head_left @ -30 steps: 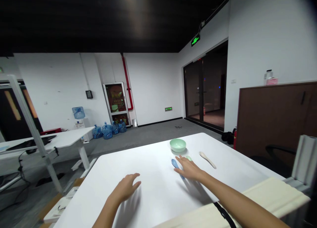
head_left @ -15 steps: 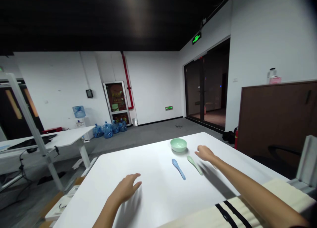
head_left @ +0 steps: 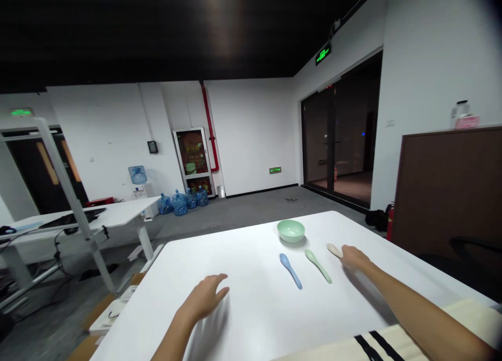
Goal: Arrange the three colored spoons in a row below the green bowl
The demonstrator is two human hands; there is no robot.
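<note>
A beige spoon (head_left: 333, 250) points its bowl end out from under my right hand (head_left: 354, 258), whose fingers are closed over the handle and hide most of it. To the left of that hand a green spoon (head_left: 318, 267) and a blue spoon (head_left: 291, 272) lie side by side on the white table (head_left: 251, 309). Behind them stands a light green bowl (head_left: 291, 231), upright. My left hand (head_left: 206, 297) hovers over the table's left part, thumb and fingers apart, with nothing in it.
Cream cloth with black stripes (head_left: 396, 345) runs along the near edge. A brown cabinet (head_left: 443, 194) rises to the right. Cardboard and white boxes (head_left: 105, 322) sit low beyond the left edge, with another desk (head_left: 129, 212) further off.
My right hand has come down and closed on the beige spoon's handle, uncovering its bowl end. The left hand keeps nearly the same pose. The whole view has shifted slightly.
</note>
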